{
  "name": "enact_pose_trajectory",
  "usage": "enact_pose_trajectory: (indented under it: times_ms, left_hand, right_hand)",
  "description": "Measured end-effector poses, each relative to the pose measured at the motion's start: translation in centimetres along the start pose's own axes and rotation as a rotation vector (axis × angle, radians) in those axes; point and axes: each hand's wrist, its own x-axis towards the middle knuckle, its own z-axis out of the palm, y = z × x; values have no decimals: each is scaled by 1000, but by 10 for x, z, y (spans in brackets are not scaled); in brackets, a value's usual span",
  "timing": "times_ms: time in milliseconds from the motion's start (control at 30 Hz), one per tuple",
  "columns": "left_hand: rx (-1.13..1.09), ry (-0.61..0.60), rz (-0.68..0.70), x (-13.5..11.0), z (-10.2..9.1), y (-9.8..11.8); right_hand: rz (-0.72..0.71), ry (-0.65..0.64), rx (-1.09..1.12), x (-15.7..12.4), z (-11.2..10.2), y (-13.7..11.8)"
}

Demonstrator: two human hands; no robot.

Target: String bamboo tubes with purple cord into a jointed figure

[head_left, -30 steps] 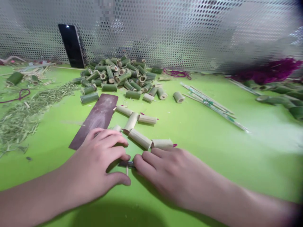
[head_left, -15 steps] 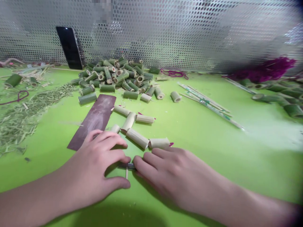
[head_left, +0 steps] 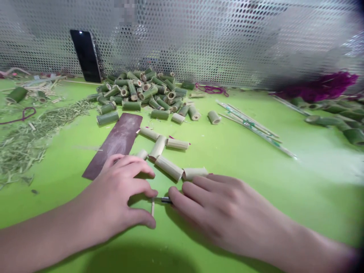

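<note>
My left hand (head_left: 122,193) holds a short, thin bamboo stick (head_left: 152,208) upright in view between forefinger and thumb, its other fingers spread over the green table. My right hand (head_left: 216,204) is closed round what looks like a craft knife (head_left: 166,200); only its metal front shows, the handle being hidden under the fingers. The narrow blade meets the upper end of the stick near my left fingertip. Just beyond my hands lies a figure of peeled bamboo tubes (head_left: 169,168) joined end to end, with bits of magenta string at their ends.
Left of the figure lies a brown sandpaper strip (head_left: 116,140). Behind it are a pile of green bamboo pieces (head_left: 142,91) and an upright phone (head_left: 87,57) against a perforated metal panel (head_left: 199,41). Shavings (head_left: 25,148) spread at left; wrapped sticks (head_left: 256,131) and magenta yarn (head_left: 321,87) lie right.
My right hand has drawn a little to the right with the knife, so more of the blade shows. My left hand stays almost in place with the stick.
</note>
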Motion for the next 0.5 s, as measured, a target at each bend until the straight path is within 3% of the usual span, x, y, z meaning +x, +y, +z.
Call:
enact_pose_trajectory:
  times_ms: [500]
  left_hand:
    - [-2, -26, -1, -1, -2, -2]
  right_hand:
    - [11, -60, 47, 6, 0, -3]
